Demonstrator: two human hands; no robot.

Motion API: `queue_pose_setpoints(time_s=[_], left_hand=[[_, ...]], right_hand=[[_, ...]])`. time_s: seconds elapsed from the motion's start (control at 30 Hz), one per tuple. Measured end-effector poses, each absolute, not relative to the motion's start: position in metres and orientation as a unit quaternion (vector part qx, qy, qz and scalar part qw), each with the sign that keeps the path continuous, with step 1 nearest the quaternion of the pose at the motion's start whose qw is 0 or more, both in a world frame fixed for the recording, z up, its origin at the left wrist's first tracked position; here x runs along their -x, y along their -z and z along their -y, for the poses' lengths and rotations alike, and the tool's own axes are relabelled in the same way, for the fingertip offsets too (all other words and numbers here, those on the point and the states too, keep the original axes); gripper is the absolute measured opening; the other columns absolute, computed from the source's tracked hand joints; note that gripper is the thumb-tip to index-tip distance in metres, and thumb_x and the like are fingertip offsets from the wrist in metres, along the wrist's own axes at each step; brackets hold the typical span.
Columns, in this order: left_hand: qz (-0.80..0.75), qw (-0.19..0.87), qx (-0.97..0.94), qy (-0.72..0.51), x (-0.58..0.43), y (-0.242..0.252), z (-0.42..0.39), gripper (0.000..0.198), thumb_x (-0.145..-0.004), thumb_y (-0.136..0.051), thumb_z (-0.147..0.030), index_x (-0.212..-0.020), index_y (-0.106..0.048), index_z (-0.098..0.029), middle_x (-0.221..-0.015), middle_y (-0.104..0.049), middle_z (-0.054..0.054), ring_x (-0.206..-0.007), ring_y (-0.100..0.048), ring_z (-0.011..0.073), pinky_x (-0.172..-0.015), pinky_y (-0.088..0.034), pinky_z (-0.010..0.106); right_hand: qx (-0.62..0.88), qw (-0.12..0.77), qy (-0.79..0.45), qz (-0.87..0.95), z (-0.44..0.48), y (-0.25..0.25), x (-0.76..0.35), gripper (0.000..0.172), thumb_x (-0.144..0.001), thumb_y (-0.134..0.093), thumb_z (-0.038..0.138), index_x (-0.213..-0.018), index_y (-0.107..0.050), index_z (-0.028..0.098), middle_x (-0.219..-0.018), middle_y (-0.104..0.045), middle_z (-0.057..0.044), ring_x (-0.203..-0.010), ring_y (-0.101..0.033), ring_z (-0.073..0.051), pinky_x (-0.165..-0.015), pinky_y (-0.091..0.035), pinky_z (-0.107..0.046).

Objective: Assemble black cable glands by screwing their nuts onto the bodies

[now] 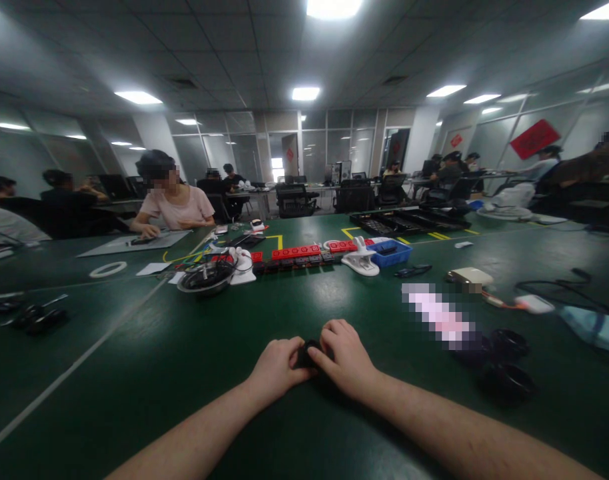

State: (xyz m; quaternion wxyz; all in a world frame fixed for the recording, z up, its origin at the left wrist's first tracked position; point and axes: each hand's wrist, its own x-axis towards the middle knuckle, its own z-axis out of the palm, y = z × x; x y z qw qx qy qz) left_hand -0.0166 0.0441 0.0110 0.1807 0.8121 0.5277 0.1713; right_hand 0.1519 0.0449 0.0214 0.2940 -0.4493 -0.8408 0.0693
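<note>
Both my hands meet over the green table (199, 347), close in front of me. Between them is a small black object (305, 356); its kind I cannot make out, since my fingers cover most of it. My left hand (277, 365) grips its left side, fingers curled and thumb along the near edge. From the right, my right hand (348, 357) wraps over it, the thumb pressed on the near side. Round black parts (508, 380) lie to the right of my right hand.
Farther back stands a row of red and black blocks (297, 252) between white clip-like stands (360, 257). A dark bowl (204, 280) holds black items. There is a blue bin (392, 253), a cream-coloured box with wires (469, 277), and black parts (39, 319) at left. A person (172, 200) works across the table.
</note>
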Motion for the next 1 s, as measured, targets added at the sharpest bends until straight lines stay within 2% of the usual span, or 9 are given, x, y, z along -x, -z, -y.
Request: queue_pose_setpoints(time_s=[0.2, 0.43, 0.77, 1.0], left_hand=[[-0.527, 0.192, -0.81, -0.17, 0.0159, -0.0132, -0.0426, 0.03, -0.068, -0.056, -0.044, -0.059, -0.041, -0.018, -0.055, -0.042, -0.007, -0.052, -0.041, 0.0089, -0.052, -0.027, 0.021], [-0.522, 0.192, -0.812, -0.176, 0.0155, -0.0126, -0.0428, 0.031, -0.068, -0.056, -0.044, -0.06, -0.041, -0.019, -0.054, -0.039, -0.008, -0.051, -0.04, 0.0087, -0.051, -0.025, 0.02], [-0.525, 0.169, -0.817, -0.168, 0.0158, -0.0122, -0.0433, 0.029, -0.067, -0.058, -0.044, -0.062, -0.043, -0.019, -0.057, -0.043, -0.007, -0.054, -0.042, 0.01, -0.053, -0.026, 0.021], [-0.528, 0.159, -0.818, -0.16, 0.0149, -0.0122, -0.0431, 0.026, -0.066, -0.057, -0.04, -0.062, -0.042, -0.019, -0.058, -0.045, -0.006, -0.056, -0.042, 0.0112, -0.055, -0.028, 0.022]], right_hand=[[0.457, 0.314, -0.097, 0.827, -0.0431, -0.0211, -0.1504, 0.016, -0.074, -0.057, 0.03, -0.074, -0.045, 0.019, -0.081, -0.046, -0.002, -0.079, -0.042, -0.017, -0.07, -0.037, -0.031], [0.411, 0.335, -0.13, 0.838, -0.0431, -0.02, -0.1512, 0.01, -0.076, -0.054, 0.021, -0.086, -0.05, 0.018, -0.09, -0.049, -0.004, -0.088, -0.043, -0.019, -0.078, -0.038, -0.034], [0.351, 0.338, -0.146, 0.861, -0.0422, -0.022, -0.1533, 0.019, -0.083, -0.04, 0.015, -0.097, -0.053, 0.018, -0.092, -0.054, -0.005, -0.09, -0.044, -0.018, -0.081, -0.038, -0.034], [0.312, 0.318, -0.164, 0.88, -0.0387, -0.0295, -0.1523, 0.02, -0.082, -0.043, 0.018, -0.099, -0.054, 0.018, -0.092, -0.057, -0.004, -0.088, -0.046, -0.018, -0.08, -0.037, -0.034]])
